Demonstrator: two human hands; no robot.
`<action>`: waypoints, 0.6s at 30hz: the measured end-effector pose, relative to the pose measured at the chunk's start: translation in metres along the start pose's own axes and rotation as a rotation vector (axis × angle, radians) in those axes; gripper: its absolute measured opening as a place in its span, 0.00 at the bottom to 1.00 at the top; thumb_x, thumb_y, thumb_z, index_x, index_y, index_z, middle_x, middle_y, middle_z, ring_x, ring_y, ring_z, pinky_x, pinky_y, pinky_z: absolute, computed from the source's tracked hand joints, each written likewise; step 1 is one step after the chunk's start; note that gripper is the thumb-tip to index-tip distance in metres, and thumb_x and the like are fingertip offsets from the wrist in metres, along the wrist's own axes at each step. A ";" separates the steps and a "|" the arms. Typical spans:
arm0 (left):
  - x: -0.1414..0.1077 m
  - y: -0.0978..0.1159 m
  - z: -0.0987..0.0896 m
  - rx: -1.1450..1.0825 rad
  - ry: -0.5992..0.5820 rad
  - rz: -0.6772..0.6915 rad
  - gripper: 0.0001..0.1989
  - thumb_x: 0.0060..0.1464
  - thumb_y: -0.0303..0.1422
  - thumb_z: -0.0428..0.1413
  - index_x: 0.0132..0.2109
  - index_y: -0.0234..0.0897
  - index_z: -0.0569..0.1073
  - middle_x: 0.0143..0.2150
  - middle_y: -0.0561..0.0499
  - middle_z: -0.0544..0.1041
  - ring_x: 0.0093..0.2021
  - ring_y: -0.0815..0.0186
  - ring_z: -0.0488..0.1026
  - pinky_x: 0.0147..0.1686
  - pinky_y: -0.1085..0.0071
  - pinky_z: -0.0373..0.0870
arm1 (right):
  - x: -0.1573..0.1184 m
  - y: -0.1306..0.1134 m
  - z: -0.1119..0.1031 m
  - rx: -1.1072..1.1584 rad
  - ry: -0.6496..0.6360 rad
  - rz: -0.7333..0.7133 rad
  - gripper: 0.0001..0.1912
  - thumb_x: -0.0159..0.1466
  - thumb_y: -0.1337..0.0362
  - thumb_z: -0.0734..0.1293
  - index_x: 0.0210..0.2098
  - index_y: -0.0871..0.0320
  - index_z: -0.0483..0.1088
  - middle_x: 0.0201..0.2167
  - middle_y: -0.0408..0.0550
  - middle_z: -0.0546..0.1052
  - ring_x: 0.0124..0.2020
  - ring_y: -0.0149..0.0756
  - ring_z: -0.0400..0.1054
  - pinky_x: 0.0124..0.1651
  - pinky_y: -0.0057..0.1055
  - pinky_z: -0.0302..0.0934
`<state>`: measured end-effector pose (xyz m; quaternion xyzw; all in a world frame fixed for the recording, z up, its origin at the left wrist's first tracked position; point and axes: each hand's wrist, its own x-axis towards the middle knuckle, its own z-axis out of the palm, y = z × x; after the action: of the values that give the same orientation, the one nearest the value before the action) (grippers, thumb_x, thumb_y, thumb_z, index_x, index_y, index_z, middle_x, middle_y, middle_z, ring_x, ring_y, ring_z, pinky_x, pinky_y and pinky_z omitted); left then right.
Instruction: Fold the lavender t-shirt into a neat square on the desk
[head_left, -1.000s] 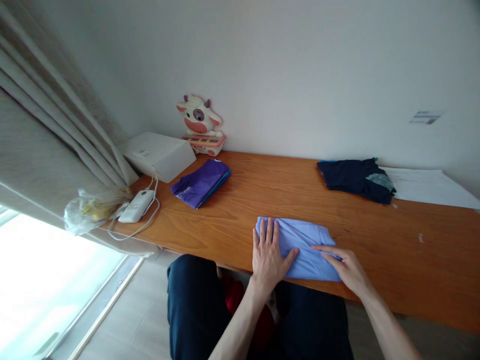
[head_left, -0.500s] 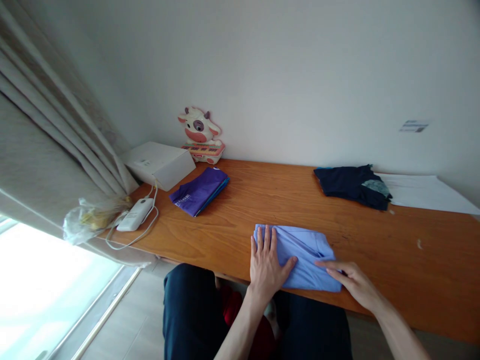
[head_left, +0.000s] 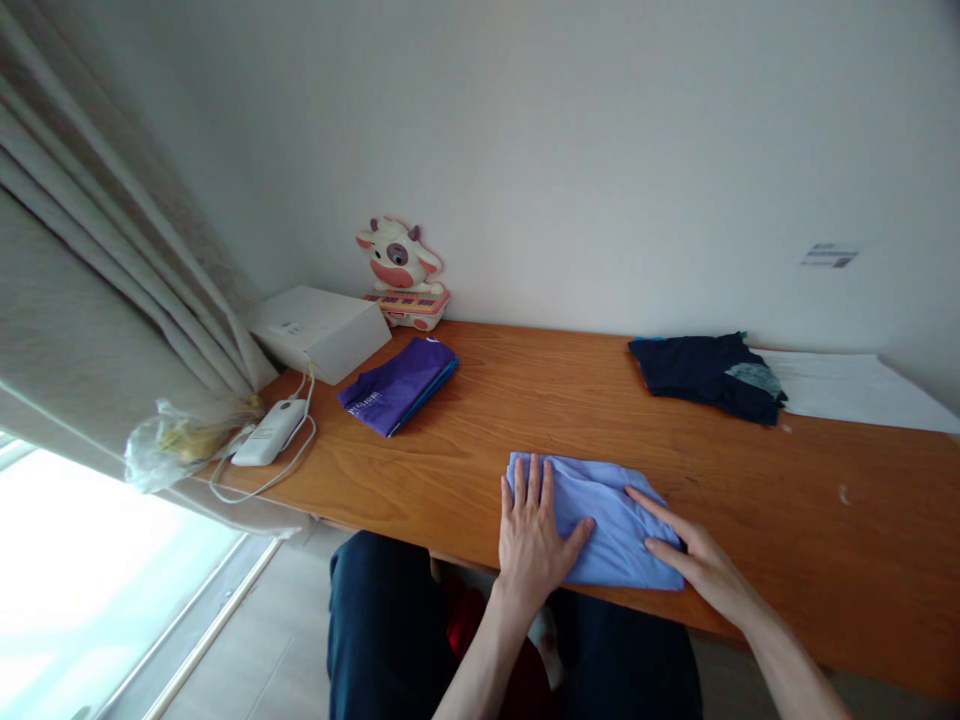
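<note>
A folded light-blue piece of clothing (head_left: 600,510) lies flat at the front edge of the wooden table (head_left: 540,390). My left hand (head_left: 532,535) rests palm down on its left part, fingers spread. On the right end of the cloth, my right hand (head_left: 686,550) touches the top layer with thumb and index finger stretched out and apart. Small creases run across the cloth between the two hands. The underside of the bundle is hidden.
Folded purple clothing (head_left: 401,385) lies at left, near a white box (head_left: 322,325) and a cow-shaped toy piano (head_left: 405,275). A white device (head_left: 270,432) with a cable sits by a plastic bag (head_left: 176,445). Dark folded clothing (head_left: 697,370) and a white sheet (head_left: 855,390) lie back right.
My right hand has shifted slightly and its thumb and index finger have spread apart on the cloth. The crease at the right has flattened. My left hand stays in place.
</note>
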<state>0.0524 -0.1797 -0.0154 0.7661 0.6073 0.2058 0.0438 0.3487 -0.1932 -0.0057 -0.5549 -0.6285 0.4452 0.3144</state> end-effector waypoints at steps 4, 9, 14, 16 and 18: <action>0.003 -0.001 -0.001 -0.002 0.004 -0.003 0.55 0.69 0.59 0.62 0.88 0.37 0.50 0.89 0.38 0.52 0.89 0.37 0.44 0.83 0.31 0.60 | 0.000 -0.002 0.004 0.012 0.003 -0.002 0.30 0.73 0.39 0.74 0.69 0.44 0.83 0.72 0.53 0.79 0.77 0.64 0.70 0.81 0.68 0.59; -0.008 0.003 -0.018 -0.196 0.111 -0.030 0.30 0.77 0.48 0.57 0.79 0.46 0.70 0.84 0.43 0.68 0.87 0.45 0.57 0.84 0.34 0.58 | 0.001 -0.001 0.009 0.020 0.050 -0.010 0.30 0.74 0.44 0.73 0.72 0.44 0.81 0.74 0.51 0.77 0.77 0.62 0.70 0.83 0.69 0.55; -0.082 -0.021 -0.033 -0.509 0.391 -0.205 0.12 0.79 0.38 0.52 0.55 0.45 0.80 0.58 0.42 0.85 0.63 0.52 0.81 0.70 0.45 0.79 | -0.001 -0.002 0.010 0.008 0.046 -0.015 0.29 0.75 0.48 0.72 0.72 0.45 0.80 0.75 0.49 0.76 0.77 0.61 0.70 0.83 0.65 0.56; -0.124 -0.051 -0.039 -0.470 0.470 -0.322 0.09 0.77 0.40 0.56 0.52 0.45 0.80 0.52 0.44 0.83 0.57 0.51 0.82 0.60 0.49 0.83 | -0.002 -0.003 0.009 0.004 0.053 -0.009 0.29 0.74 0.48 0.72 0.72 0.45 0.80 0.75 0.49 0.76 0.78 0.61 0.69 0.83 0.65 0.56; -0.162 -0.090 -0.046 -0.281 0.551 -0.465 0.09 0.74 0.44 0.61 0.51 0.46 0.79 0.51 0.45 0.82 0.56 0.48 0.81 0.62 0.44 0.80 | -0.003 -0.004 0.010 0.013 0.052 0.000 0.29 0.75 0.48 0.72 0.73 0.45 0.80 0.75 0.49 0.76 0.79 0.61 0.68 0.84 0.64 0.55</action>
<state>-0.0759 -0.3187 -0.0443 0.5104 0.7199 0.4695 0.0290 0.3390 -0.1978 -0.0061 -0.5644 -0.6172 0.4345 0.3342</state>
